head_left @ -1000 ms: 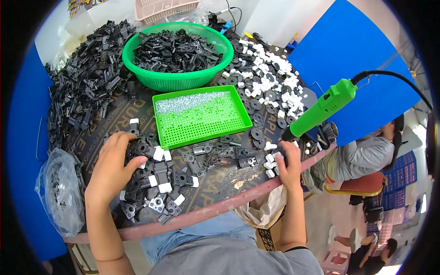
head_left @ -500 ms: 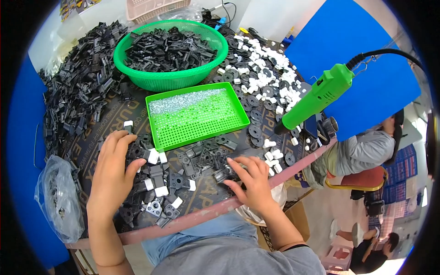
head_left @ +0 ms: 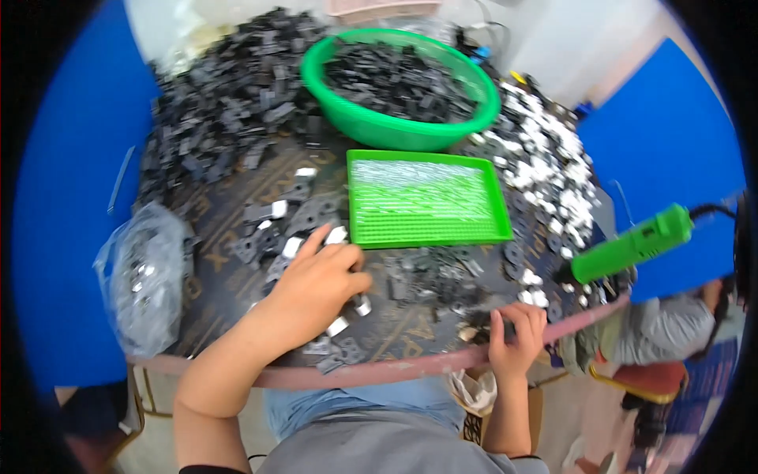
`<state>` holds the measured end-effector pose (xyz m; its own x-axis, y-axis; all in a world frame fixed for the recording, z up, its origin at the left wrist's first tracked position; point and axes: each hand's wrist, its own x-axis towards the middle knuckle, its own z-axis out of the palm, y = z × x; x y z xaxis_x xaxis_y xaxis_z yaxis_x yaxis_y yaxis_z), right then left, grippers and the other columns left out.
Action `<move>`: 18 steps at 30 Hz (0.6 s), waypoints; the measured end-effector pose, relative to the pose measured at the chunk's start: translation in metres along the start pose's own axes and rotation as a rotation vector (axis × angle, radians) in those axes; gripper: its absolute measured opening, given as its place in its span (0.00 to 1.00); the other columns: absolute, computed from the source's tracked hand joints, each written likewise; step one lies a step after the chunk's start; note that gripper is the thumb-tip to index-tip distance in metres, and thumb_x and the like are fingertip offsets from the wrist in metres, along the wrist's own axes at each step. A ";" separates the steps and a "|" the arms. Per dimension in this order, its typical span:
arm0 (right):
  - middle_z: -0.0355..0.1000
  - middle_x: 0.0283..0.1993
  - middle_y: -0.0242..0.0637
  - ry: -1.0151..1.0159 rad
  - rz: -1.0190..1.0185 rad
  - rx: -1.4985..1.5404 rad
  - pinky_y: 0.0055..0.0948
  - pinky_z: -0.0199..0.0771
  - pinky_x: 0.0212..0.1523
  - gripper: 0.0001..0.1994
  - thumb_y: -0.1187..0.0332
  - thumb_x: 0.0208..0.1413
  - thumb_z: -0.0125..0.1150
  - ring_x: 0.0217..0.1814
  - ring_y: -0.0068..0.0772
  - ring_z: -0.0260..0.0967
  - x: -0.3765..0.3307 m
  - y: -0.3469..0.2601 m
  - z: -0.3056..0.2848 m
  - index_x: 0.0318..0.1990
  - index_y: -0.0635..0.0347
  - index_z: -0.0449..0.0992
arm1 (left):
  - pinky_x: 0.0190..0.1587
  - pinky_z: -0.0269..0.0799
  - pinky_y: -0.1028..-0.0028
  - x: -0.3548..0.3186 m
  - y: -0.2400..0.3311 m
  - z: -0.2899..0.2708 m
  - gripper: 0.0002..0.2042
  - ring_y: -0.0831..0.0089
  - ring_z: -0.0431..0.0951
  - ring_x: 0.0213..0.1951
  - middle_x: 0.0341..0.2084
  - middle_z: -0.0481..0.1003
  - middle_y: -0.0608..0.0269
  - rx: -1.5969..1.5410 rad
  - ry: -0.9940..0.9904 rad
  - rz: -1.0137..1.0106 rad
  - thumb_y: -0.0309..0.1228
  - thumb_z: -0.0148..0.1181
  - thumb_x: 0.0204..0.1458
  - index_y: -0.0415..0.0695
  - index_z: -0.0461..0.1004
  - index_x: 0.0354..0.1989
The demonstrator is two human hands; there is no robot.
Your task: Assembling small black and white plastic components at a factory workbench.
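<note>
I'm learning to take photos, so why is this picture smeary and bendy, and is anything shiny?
Head view: the green tray is streaky, probably because the camera moved; the black pieces below it are smudged too. Also head view: the table edge looks bowed, likely partly from the fisheye lens, and white glints show on the clear bag.
</note>
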<state>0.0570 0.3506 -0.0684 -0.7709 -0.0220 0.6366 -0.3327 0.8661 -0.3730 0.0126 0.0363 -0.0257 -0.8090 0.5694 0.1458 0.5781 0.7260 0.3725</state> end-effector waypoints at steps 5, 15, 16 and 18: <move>0.68 0.44 0.40 -0.222 -0.021 0.132 0.40 0.60 0.50 0.16 0.73 0.39 0.68 0.48 0.45 0.61 0.007 -0.031 0.016 0.39 0.59 0.74 | 0.64 0.44 0.49 -0.005 -0.020 -0.022 0.16 0.61 0.65 0.52 0.41 0.65 0.58 -0.053 -0.107 -0.012 0.23 0.63 0.39 0.46 0.72 0.40; 0.69 0.41 0.41 -0.182 -0.025 0.148 0.38 0.62 0.48 0.11 0.74 0.43 0.64 0.46 0.45 0.63 0.003 -0.025 0.022 0.36 0.63 0.74 | 0.53 0.64 0.62 -0.051 -0.114 -0.071 0.28 0.51 0.67 0.53 0.48 0.68 0.48 0.271 0.169 -1.241 0.35 0.64 0.45 0.40 0.64 0.54; 0.69 0.41 0.41 -0.172 -0.034 0.135 0.38 0.63 0.48 0.10 0.75 0.44 0.64 0.46 0.45 0.63 0.003 -0.025 0.022 0.36 0.63 0.74 | 0.52 0.65 0.61 -0.062 -0.124 -0.073 0.27 0.52 0.70 0.50 0.45 0.71 0.47 0.264 0.178 -1.166 0.35 0.65 0.43 0.42 0.66 0.53; 0.69 0.40 0.41 -0.166 -0.033 0.145 0.38 0.63 0.47 0.09 0.75 0.45 0.63 0.45 0.45 0.63 0.006 -0.027 0.022 0.36 0.63 0.74 | 0.48 0.68 0.62 -0.077 -0.133 -0.081 0.24 0.56 0.74 0.46 0.38 0.75 0.50 0.163 0.202 -1.173 0.33 0.69 0.39 0.44 0.71 0.48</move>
<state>0.0499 0.3163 -0.0695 -0.8331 -0.1420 0.5346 -0.4249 0.7831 -0.4541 -0.0105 -0.1347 -0.0125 -0.8453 -0.5311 -0.0578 -0.5267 0.8104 0.2566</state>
